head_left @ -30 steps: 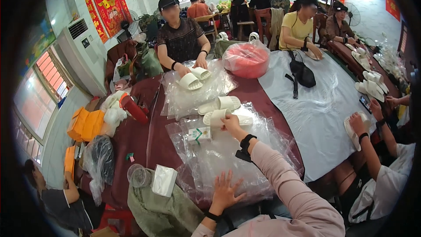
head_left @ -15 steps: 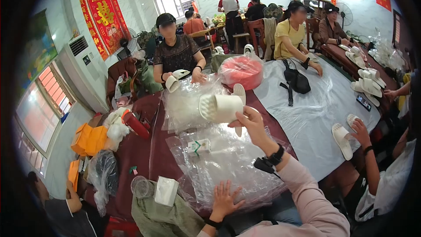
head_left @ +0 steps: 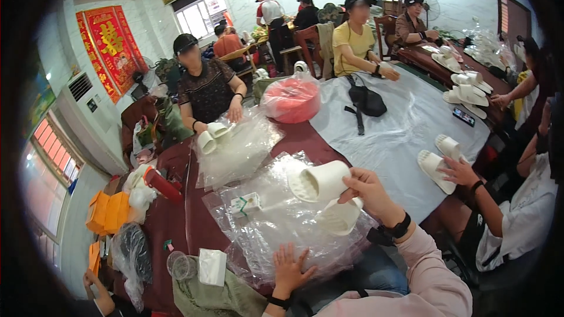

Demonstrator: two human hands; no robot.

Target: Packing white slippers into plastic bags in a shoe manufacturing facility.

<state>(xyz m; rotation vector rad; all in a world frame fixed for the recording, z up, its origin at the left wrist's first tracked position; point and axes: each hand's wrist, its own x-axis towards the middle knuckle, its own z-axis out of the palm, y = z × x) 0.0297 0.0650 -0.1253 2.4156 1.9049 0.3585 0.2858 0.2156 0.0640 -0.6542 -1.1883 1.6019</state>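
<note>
A pair of white slippers [head_left: 330,181] hangs from my right hand [head_left: 373,192], its fingers closed on the straps at their right side. The second slipper [head_left: 342,218] of the pair is lower, over the stack of clear plastic bags [head_left: 258,240]. My left hand [head_left: 292,267] lies on the near edge of the bags, fingers spread, holding nothing. A small white and green packet [head_left: 245,205] rests on the bags to the left.
Across the table, a person handles another white pair [head_left: 212,135] over more bags. A red bundle in plastic [head_left: 291,100] and a black bag [head_left: 365,98] stand farther back. At right, a co-worker's hand touches white slippers [head_left: 436,170]. A white tissue pack [head_left: 212,267] lies near left.
My right hand has brought the slippers nearer and lower over the bags, and the second slipper shows more fully. My left hand stays on the bags. The whole view has shifted.
</note>
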